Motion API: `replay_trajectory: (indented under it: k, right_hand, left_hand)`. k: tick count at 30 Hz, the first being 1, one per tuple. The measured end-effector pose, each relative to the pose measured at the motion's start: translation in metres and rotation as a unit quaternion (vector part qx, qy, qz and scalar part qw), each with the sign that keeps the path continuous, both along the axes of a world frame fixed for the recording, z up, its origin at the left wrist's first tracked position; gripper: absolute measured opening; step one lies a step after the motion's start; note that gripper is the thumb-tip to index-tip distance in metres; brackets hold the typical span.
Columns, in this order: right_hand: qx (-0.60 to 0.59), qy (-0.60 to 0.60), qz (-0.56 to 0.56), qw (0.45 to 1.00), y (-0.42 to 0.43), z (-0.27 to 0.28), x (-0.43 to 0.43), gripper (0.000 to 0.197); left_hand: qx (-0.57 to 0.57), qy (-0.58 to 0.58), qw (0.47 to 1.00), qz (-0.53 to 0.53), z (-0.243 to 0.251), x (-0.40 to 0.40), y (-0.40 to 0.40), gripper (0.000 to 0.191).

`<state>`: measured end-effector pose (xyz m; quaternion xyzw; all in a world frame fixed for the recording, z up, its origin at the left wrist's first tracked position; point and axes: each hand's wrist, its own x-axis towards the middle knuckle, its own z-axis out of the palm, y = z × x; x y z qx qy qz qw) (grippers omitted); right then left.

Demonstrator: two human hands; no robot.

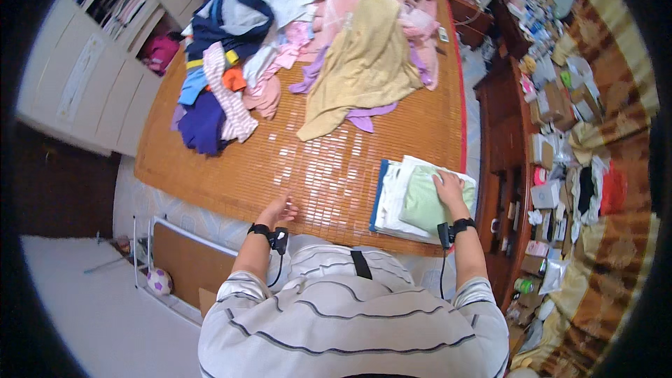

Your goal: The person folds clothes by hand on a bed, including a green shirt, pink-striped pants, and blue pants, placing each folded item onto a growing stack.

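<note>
My right hand (450, 189) rests on a folded light green cloth (423, 200), its palm down and fingers spread a little. That green cloth tops a stack of folded white clothes (391, 205) with a blue folded piece (379, 194) showing at its left side. The stack lies at the near right corner of a bed with a bamboo mat (252, 168). Over the near edge of the mat hangs my left hand (279, 210), holding nothing, fingers loosely apart. Farther up the mat a yellow cloth (362, 63) is spread over purple and pink pieces.
A loose heap of clothes, with a purple-blue garment (202, 123) and a pink striped one (228, 94), covers the far left. Cabinets (89, 73) stand left. A cluttered wooden dresser (504, 126) runs along the right. A ball (159, 281) lies by a white metal frame (194, 236).
</note>
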<state>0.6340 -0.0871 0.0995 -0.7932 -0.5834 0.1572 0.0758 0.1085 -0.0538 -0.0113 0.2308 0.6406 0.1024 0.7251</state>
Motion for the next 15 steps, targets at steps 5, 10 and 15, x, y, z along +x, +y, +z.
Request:
replay_trajectory:
  k: [5,10,15]
  right_hand:
    - [0.014,-0.068,-0.085,0.994,-0.006,-0.010,-0.007,0.045]
    - [-0.039,-0.073,-0.143,0.986,0.008,0.008,-0.029,0.041]
    - [0.039,-0.105,-0.116,0.987,0.029,0.015,-0.075,0.034]
  left_hand:
    - [-0.049,-0.018,0.998,0.044,-0.011,-0.053,-0.014,0.053]
    - [-0.050,-0.039,0.996,0.068,-0.027,-0.095,-0.001,0.056]
    - [-0.011,-0.052,0.995,0.083,-0.017,-0.124,0.025,0.053]
